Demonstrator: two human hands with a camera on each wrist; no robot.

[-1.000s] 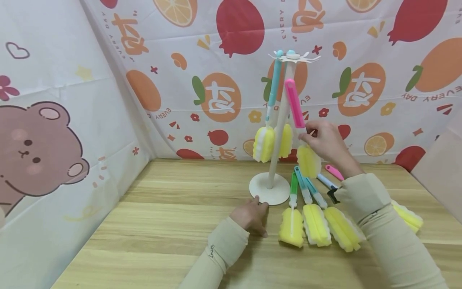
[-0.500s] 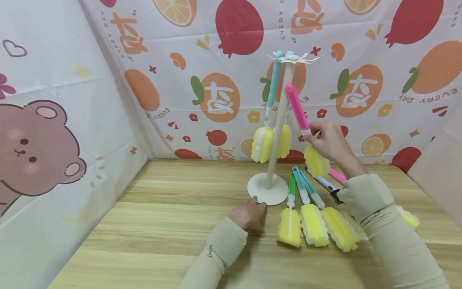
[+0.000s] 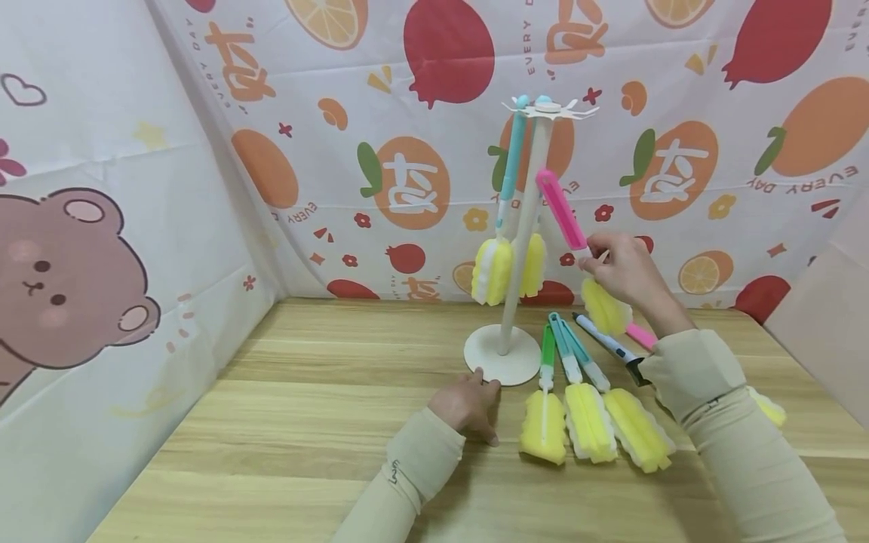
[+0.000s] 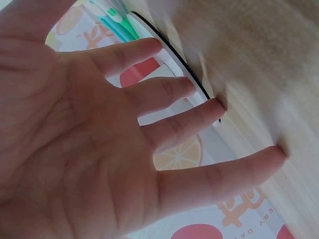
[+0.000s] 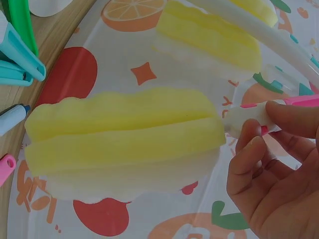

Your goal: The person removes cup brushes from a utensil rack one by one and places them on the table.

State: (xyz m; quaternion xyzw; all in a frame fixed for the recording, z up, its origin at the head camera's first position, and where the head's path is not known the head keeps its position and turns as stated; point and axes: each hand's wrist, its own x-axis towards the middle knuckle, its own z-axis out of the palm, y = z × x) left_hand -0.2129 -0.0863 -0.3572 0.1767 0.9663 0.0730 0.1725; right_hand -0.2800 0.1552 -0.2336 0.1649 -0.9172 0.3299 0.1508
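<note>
In the head view my right hand point(image 3: 624, 271) pinches a sponge brush point(image 3: 562, 211) by the white neck below its pink handle. That brush is held in the air, tilted, to the right of the pole of a white stand point(image 3: 502, 354). The right wrist view shows its yellow and white sponge head point(image 5: 124, 134) and the thumb and fingers around the neck. My left hand point(image 3: 468, 406) rests at the front rim of the stand's round base. Its fingers are spread and straight in the left wrist view, fingertips point(image 4: 217, 105) at the base's edge and the tabletop.
Two blue-handled sponge brushes point(image 3: 514, 158) hang from the stand's hooked top point(image 3: 550, 111). Several more lie on the wooden table, including a green-handled one point(image 3: 545, 415). A pen-like stick point(image 3: 604, 335) and a pink handle point(image 3: 640, 336) lie behind them. Printed cloth point(image 3: 326, 181) forms the back and left walls.
My right hand has moved slightly right and down with the pink brush, which has tilted further and come away from the pole. The left hand stays at the base.
</note>
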